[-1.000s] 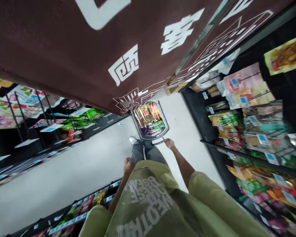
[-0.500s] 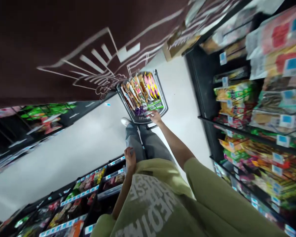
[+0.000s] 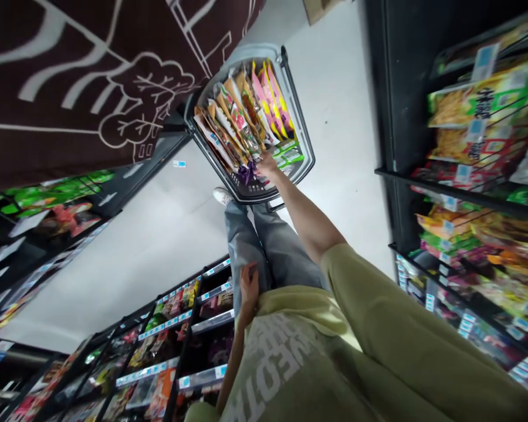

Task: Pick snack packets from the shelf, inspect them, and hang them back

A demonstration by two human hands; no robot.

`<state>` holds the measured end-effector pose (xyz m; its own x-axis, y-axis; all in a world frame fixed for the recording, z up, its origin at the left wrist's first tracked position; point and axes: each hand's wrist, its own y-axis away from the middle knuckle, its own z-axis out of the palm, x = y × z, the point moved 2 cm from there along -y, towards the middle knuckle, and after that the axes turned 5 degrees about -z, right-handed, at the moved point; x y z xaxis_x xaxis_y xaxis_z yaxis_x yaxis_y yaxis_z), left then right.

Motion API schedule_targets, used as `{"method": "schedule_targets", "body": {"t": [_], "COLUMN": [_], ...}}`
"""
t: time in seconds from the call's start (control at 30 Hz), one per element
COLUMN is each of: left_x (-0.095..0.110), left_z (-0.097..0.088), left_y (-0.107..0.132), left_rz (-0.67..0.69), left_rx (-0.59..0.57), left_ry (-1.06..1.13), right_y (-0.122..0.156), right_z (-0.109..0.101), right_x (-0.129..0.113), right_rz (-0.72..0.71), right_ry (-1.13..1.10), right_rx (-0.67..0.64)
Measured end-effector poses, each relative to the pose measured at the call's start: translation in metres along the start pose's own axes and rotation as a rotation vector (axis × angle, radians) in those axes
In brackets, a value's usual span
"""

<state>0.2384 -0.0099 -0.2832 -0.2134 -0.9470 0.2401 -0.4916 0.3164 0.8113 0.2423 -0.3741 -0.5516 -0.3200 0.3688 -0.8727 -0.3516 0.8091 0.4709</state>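
A grey shopping basket stands on the pale floor ahead of my feet. It is packed with upright snack packets in orange, pink and yellow, with green packs at its near end. My right hand reaches down into the basket's near end and touches the packets; its fingers are hidden among them. My left hand rests flat against my grey trouser leg, fingers stretched out and holding nothing.
Black shelves of snack bags line the right side, close to the basket. Lower shelves with blue price tags run along the left. A dark brown banner with white drawings hangs at upper left. A white shoe shows by the basket.
My right hand left the basket's handle and went into the basket among the packets. My head dropped closer to the basket. My left hand settled on my thigh.
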Motion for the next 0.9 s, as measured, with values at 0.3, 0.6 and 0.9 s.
{"method": "schedule_targets", "body": {"t": [0.3, 0.6, 0.9], "left_x": [0.004, 0.002, 0.057], "left_z": [0.005, -0.014, -0.073], "left_y": [-0.001, 0.016, 0.06], "left_rz": [0.051, 0.079, 0.125], "left_rx": [-0.017, 0.03, 0.119], "left_ry": [0.054, -0.028, -0.146], "right_y": [0.009, 0.113, 0.327], "right_z": [-0.028, -0.082, -0.126], "right_x": [-0.048, -0.134, -0.243], "right_rz": [0.03, -0.015, -0.066], "right_ry": [0.158, -0.028, -0.131], "right_rx": [0.02, 0.189, 0.05]}}
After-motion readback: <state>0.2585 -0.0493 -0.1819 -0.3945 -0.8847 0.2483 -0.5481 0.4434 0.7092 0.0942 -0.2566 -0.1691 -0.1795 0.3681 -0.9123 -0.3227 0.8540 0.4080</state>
